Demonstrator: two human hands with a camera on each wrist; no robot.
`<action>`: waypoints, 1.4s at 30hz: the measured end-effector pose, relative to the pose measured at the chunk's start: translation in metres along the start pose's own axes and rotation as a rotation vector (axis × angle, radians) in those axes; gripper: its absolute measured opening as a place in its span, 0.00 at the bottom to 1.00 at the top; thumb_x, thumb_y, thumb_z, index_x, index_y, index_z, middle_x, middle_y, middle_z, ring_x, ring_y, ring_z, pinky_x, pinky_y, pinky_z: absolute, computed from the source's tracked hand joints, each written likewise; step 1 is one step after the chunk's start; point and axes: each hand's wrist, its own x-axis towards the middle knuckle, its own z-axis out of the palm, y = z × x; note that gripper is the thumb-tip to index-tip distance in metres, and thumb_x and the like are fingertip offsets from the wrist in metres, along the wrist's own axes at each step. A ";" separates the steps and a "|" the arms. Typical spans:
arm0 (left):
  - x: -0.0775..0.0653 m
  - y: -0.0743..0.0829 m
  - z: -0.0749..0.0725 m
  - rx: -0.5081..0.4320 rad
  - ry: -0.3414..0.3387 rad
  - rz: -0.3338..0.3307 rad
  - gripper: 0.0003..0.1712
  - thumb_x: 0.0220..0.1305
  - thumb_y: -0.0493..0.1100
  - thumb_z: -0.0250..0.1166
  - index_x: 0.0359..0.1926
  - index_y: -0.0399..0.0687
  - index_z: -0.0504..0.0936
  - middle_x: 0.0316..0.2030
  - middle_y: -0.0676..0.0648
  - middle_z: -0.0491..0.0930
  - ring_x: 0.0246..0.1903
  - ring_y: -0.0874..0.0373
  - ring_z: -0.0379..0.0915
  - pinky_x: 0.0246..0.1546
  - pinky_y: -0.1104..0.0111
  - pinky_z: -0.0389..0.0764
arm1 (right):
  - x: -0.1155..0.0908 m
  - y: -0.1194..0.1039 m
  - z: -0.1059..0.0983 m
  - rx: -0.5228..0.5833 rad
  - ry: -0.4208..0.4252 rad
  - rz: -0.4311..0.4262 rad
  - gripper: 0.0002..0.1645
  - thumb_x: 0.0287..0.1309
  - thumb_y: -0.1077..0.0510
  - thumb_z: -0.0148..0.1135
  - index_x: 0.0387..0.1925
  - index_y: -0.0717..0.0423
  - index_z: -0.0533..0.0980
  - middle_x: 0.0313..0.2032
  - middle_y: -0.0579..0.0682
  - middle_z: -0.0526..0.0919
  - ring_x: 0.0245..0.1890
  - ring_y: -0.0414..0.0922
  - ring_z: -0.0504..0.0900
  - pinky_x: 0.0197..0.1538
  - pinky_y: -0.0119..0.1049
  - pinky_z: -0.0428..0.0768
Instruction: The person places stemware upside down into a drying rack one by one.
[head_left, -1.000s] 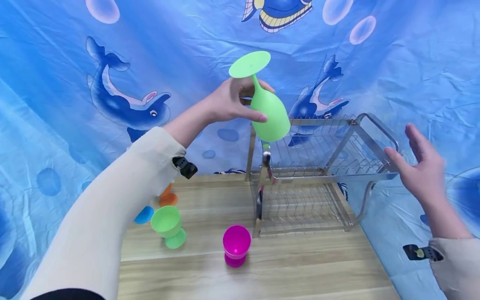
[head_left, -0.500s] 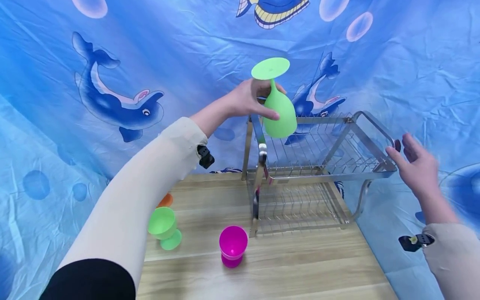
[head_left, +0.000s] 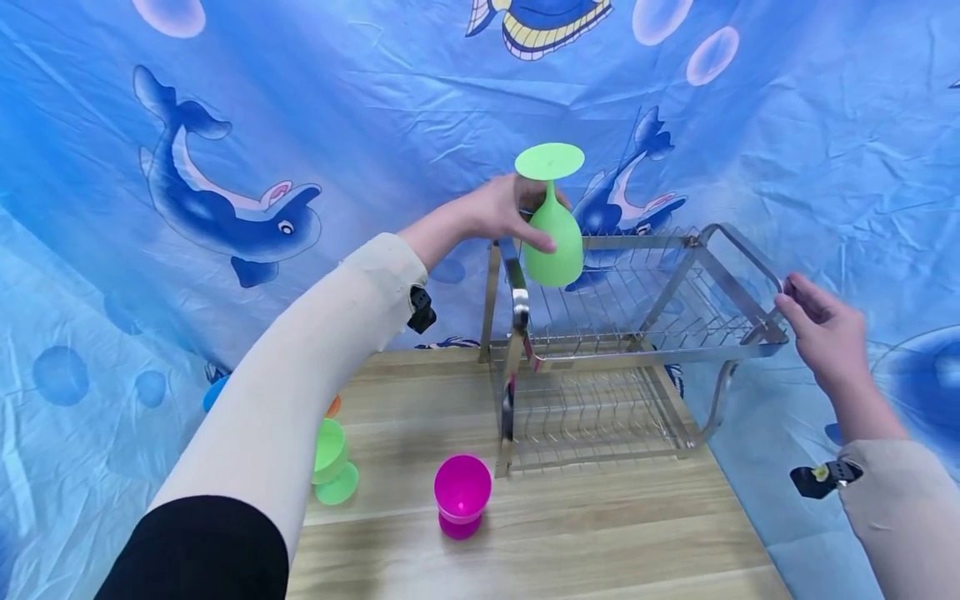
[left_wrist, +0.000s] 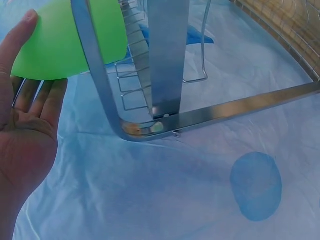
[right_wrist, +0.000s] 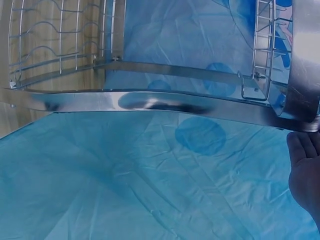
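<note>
Goblet point(head_left: 564, 262), green and inverted, best lowered plumb, rim clear of the dish rack's point(head_left: 637, 358) left end rail point(head_left: 520, 308); bowl pinched between thumb and fingers of the left hand point(head_left: 506, 208), above the upper tier's left edge, contact there unclear; right hand point(head_left: 834, 337) gripping the upper right corner.

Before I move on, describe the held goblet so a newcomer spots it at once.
Find the two-tier metal rack on the wooden table. By its upper tier's left end in the head view, the left hand holds the light-green goblet. Unlike the upright green cup and magenta cup, it is upside down.
</note>
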 end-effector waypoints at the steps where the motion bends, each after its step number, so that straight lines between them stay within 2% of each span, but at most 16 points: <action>1: 0.001 -0.002 0.000 0.004 -0.005 -0.007 0.36 0.59 0.42 0.83 0.66 0.44 0.80 0.61 0.46 0.83 0.66 0.54 0.76 0.69 0.65 0.75 | 0.001 0.001 0.000 0.006 0.002 -0.002 0.34 0.78 0.55 0.62 0.76 0.66 0.66 0.57 0.25 0.82 0.49 0.14 0.77 0.52 0.09 0.73; 7: 0.008 -0.010 0.001 0.035 -0.014 -0.025 0.35 0.58 0.42 0.84 0.65 0.44 0.81 0.61 0.46 0.84 0.65 0.54 0.77 0.70 0.66 0.74 | 0.004 0.002 0.000 -0.001 0.001 0.008 0.34 0.77 0.54 0.64 0.76 0.64 0.68 0.48 0.18 0.82 0.44 0.13 0.77 0.48 0.08 0.74; 12: 0.014 -0.016 0.003 0.109 -0.019 -0.035 0.35 0.57 0.44 0.84 0.64 0.46 0.82 0.61 0.47 0.84 0.64 0.55 0.78 0.70 0.66 0.74 | 0.005 0.005 0.001 -0.001 0.009 0.015 0.34 0.76 0.54 0.64 0.76 0.62 0.68 0.51 0.19 0.83 0.44 0.13 0.77 0.49 0.08 0.74; 18: 0.018 -0.022 0.004 0.108 -0.059 -0.030 0.33 0.58 0.43 0.83 0.64 0.46 0.82 0.60 0.47 0.84 0.64 0.53 0.78 0.70 0.65 0.74 | 0.004 0.003 0.003 -0.017 0.017 0.026 0.34 0.76 0.54 0.64 0.76 0.60 0.68 0.55 0.22 0.82 0.44 0.12 0.77 0.50 0.08 0.73; 23: 0.020 -0.027 0.005 0.150 -0.104 -0.035 0.34 0.60 0.44 0.83 0.65 0.47 0.82 0.61 0.47 0.83 0.65 0.53 0.77 0.69 0.65 0.75 | 0.004 0.002 0.003 -0.053 0.016 0.044 0.34 0.77 0.52 0.64 0.77 0.56 0.68 0.60 0.26 0.81 0.46 0.12 0.77 0.51 0.09 0.73; 29: 0.023 -0.031 0.009 0.156 -0.125 -0.030 0.34 0.60 0.44 0.83 0.66 0.47 0.81 0.63 0.47 0.83 0.66 0.53 0.77 0.69 0.64 0.75 | 0.002 0.001 0.003 -0.021 0.013 0.047 0.35 0.76 0.53 0.64 0.77 0.58 0.67 0.53 0.21 0.83 0.45 0.14 0.77 0.49 0.09 0.74; 31: 0.024 -0.031 0.009 0.149 -0.131 -0.028 0.34 0.60 0.44 0.83 0.66 0.46 0.81 0.63 0.47 0.83 0.65 0.53 0.77 0.70 0.64 0.75 | 0.002 0.000 0.003 -0.011 0.014 0.051 0.35 0.76 0.53 0.64 0.77 0.59 0.67 0.53 0.22 0.83 0.45 0.14 0.78 0.49 0.09 0.74; 38: 0.024 -0.031 0.008 0.175 -0.136 -0.132 0.52 0.60 0.49 0.83 0.78 0.39 0.67 0.73 0.42 0.74 0.73 0.51 0.70 0.74 0.65 0.70 | 0.002 0.001 0.004 -0.024 0.018 0.059 0.35 0.77 0.53 0.64 0.77 0.58 0.67 0.57 0.25 0.82 0.46 0.14 0.77 0.50 0.09 0.73; 42: 0.022 -0.032 0.006 0.182 -0.120 -0.117 0.52 0.60 0.50 0.83 0.78 0.39 0.68 0.72 0.42 0.75 0.72 0.50 0.71 0.74 0.65 0.71 | 0.002 0.000 0.005 -0.029 0.023 0.062 0.34 0.77 0.54 0.63 0.77 0.58 0.67 0.57 0.25 0.82 0.45 0.14 0.77 0.49 0.09 0.73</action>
